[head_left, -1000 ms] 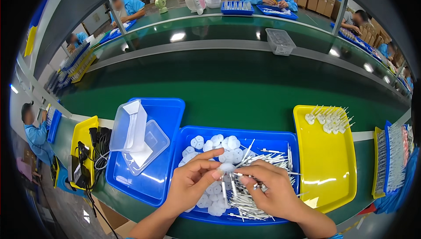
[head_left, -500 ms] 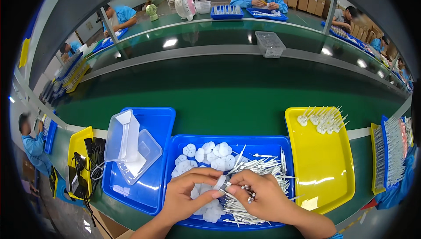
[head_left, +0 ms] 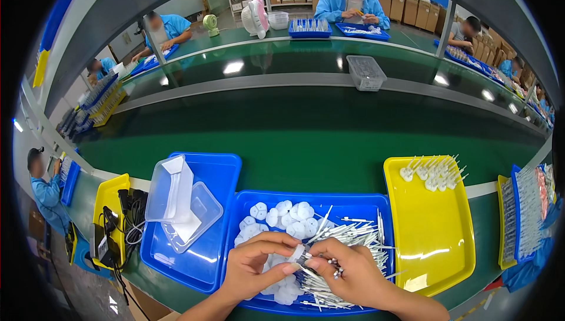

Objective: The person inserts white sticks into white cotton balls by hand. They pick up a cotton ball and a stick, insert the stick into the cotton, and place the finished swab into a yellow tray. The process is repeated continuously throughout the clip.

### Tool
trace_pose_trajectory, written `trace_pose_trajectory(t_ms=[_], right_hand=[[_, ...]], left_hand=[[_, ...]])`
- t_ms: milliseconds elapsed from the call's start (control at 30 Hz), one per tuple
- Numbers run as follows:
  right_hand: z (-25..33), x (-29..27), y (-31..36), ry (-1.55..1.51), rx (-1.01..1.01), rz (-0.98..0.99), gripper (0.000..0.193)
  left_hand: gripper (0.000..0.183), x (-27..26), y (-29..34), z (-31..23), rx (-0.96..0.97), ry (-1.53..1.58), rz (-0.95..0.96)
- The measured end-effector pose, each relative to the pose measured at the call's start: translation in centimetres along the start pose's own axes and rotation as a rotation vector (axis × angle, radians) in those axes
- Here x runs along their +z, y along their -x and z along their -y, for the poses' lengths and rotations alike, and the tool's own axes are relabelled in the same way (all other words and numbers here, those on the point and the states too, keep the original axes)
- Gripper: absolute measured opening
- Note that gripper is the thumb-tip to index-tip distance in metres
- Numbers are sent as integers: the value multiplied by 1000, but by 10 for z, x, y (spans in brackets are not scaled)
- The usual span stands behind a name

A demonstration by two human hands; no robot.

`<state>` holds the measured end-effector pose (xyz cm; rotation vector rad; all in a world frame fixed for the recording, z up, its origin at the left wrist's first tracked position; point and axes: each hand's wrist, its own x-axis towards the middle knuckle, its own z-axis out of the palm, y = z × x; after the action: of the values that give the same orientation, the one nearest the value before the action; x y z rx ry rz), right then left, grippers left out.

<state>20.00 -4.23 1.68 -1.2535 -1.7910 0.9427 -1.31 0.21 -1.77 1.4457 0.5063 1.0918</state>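
Where the hands meet: above the blue tray point(head_left: 312, 196), the left hand point(head_left: 254, 266) clamps a white disc point(head_left: 297, 254) between its fingers, tilted toward the right hand point(head_left: 354, 272), whose fingers appear clamped on a thin stick point(head_left: 308, 255) beside it.
Right palm: more sticks point(head_left: 337, 272) tucked in, probably to save reaching.
Tray heaps: loose discs point(head_left: 299, 210) left, loose sticks point(head_left: 354, 232) right, likely matching each hand's side.
Disc's tilt: nearly level a second ago, steep now.

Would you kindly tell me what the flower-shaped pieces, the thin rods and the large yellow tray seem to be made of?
Flower-shaped pieces: probably plastic or silicone, matte, judging by their milky white look.
Thin rods: apparently hard plastic, being white and straight; greyish parts could be metal.
Large yellow tray: likely moulded plastic, glossy, given its bright reflections and rounded corners.
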Motion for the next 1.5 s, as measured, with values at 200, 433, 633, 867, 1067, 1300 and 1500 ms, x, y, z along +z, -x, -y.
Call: trace_pose_trajectory(t_ms=[200, 433, 633, 867, 1067, 1300, 1500], right_hand=[[3, -4, 1, 79, -2, 20, 18], [-6, -2, 1, -121, -82, 15, 12], [1, -3, 3, 201, -65, -6, 12], [1, 4, 3, 258, -130, -80, 15], [1, -3, -9, 222, -280, -113, 18], [0, 1, -5, 163, -219, -113, 17], [-2, 3, -5, 129, -228, -118, 14]], left_hand=[[30, 3, 2, -1, -14, -7, -6], [25, 1, 2, -3, -80, 92, 12], [26, -1, 4, -1, -184, 200, 39], [29, 2, 7, 3, -106, -28, 36], [37, 1, 2, -2, 185, -382, -18], [38, 2, -7, -18, 297, -651, 74], [39, 2, -8, -22, 378, -770, 95]])
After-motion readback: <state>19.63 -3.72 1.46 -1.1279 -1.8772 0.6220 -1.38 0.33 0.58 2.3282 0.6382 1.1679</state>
